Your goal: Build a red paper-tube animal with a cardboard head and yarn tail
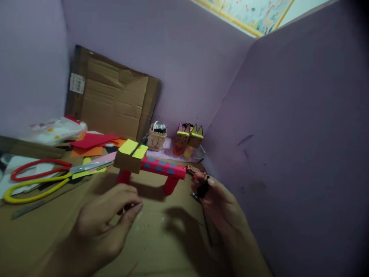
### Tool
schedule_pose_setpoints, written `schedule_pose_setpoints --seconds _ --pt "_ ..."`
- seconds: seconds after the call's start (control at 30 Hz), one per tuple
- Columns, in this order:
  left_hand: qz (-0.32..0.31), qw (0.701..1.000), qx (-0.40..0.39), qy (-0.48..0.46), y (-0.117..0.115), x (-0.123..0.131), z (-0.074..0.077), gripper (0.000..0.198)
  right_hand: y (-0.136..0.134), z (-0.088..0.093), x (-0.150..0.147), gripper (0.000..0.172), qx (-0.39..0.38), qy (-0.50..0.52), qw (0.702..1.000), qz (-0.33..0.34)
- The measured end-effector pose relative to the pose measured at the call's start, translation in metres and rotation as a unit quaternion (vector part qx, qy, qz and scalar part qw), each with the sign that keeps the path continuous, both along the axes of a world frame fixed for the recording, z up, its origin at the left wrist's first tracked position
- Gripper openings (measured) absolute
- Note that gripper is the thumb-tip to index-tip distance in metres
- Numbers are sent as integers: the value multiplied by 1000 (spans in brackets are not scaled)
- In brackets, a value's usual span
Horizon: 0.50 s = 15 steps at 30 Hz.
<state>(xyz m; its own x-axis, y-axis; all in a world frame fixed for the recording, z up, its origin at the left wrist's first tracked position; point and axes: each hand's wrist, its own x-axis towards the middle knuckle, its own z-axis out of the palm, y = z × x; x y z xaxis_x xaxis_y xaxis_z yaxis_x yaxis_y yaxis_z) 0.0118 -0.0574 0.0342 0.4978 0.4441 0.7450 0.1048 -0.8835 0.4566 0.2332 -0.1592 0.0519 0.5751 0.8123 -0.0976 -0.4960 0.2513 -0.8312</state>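
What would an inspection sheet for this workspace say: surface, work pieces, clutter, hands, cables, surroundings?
Surface: brown tabletop, small scraps on it.
Work pieces: red tube with bluish spots, standing on legs; yellow-topped cardboard box at its left end; black piece.
Clutter: scissors, coloured paper and plastic bag at left; basket and crowned figures behind.
Hands: left hand curled, contents unclear; right hand grips the black piece.
Cables: nothing seen.
Surroundings: purple walls, flattened cardboard leaning at the back.
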Motion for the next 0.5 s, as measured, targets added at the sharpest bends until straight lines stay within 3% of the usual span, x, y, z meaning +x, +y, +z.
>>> schedule_pose_setpoints --seconds 0.1,0.17,0.27,0.37,0.5 --pt "160 987 5 -25 16 -30 1 3 -14 -8 -7 26 -7 77 997 -29" --pt "275 961 -10 -16 31 -58 4 6 -22 -19 -5 28 -20 100 995 -22" --pt "395 909 -105 79 52 -102 16 19 -24 -39 0 28 -33 111 993 -10" --pt "416 875 -148 200 70 -130 28 20 -20 -54 -2 24 -33 115 993 -9" --pt "365 886 -98 269 97 -131 22 15 -12 -57 -11 19 -14 123 992 -36"
